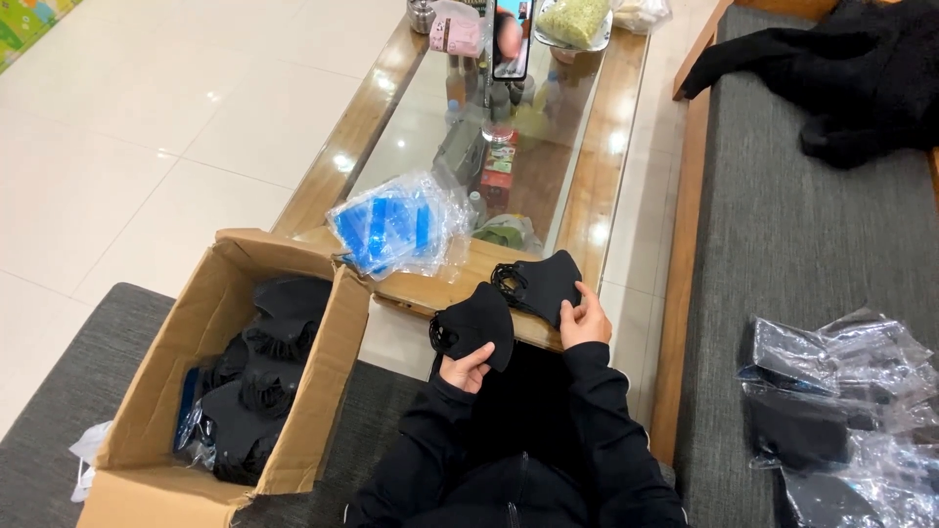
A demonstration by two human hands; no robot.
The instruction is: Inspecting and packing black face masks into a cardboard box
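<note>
Hands work at the near edge of the table: left hand grips one black mask; right hand closes on another mask lying on that edge.

Bright, even overhead light; small glare spots dot the white floor and the bench's glass top. Shadows soft, focus slightly soft throughout.

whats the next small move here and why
Probably bring the left hand with its mask onto the mask under the right hand. Each hand holds one black mask at the table edge, close but not yet stacked.
</note>
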